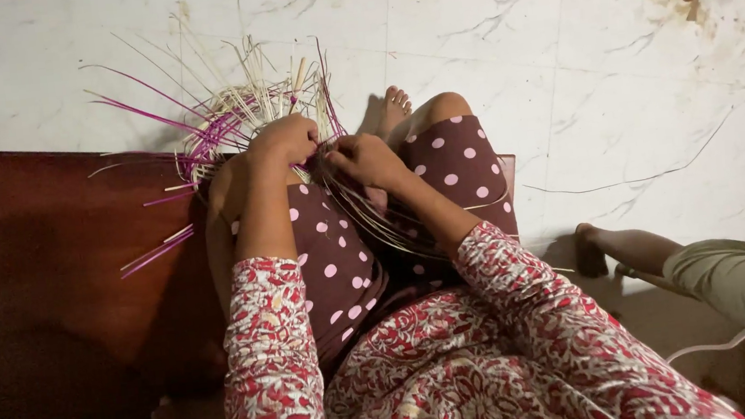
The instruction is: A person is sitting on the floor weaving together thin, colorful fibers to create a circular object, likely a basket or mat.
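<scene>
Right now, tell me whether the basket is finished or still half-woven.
Half-woven: loose purple and pale strips stick out all around the basket, and the left hand and right hand grip strips at its rim.

— Where does the basket [242, 126] sit from here?

— On my knees, both hands on its near edge: left hand [286, 140] left, right hand [366, 158] right. Mat [50, 268] lies left of the basket, another person's leg [640, 247] well right, nearer me.
</scene>
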